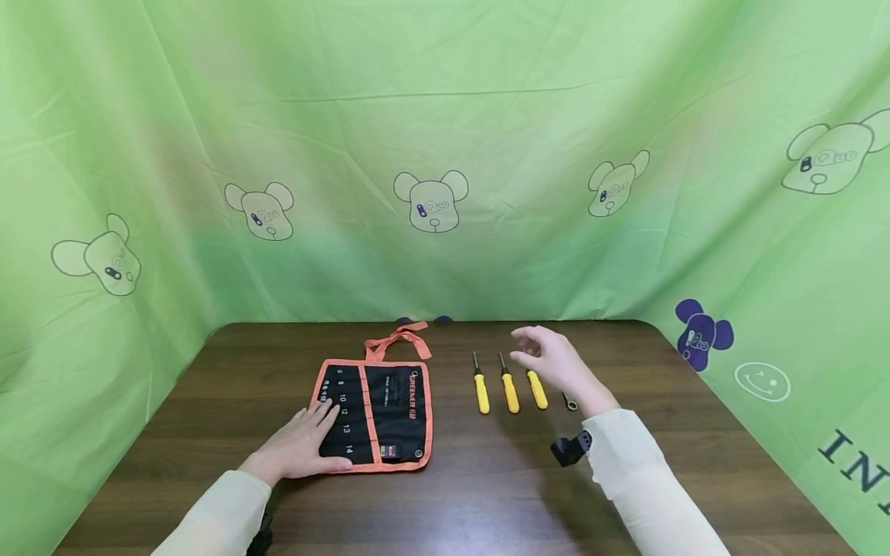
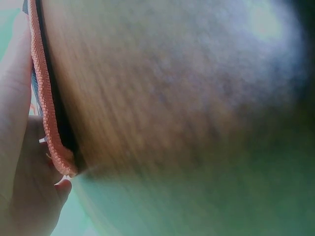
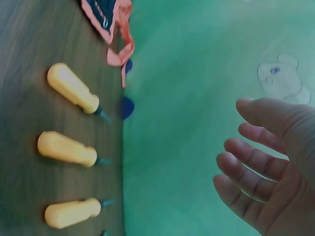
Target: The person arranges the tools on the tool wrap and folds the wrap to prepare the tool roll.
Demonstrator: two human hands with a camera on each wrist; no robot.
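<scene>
A black tool pouch [image 1: 396,401] with orange trim and printed size numbers lies flat, left of the table's middle. My left hand [image 1: 297,444] rests on its left side with fingers spread; in the left wrist view that hand [image 2: 19,147] lies along the orange edging [image 2: 47,98]. My right hand [image 1: 549,359] is raised over the right side with loosely bent fingers and nothing in its grasp. Three yellow-handled screwdrivers [image 1: 511,392] lie in a row to its left and below, the rightmost screwdriver [image 1: 537,390] partly covered by the hand. A metal wrench end [image 1: 570,402] shows beside the right wrist.
An orange tie strap [image 1: 398,340] trails from the pouch's far edge. The brown wooden table [image 1: 459,502] ends at a green curtain [image 1: 431,270] printed with bear heads, which hangs behind and on both sides. A small black camera [image 1: 572,448] sits at the right wrist.
</scene>
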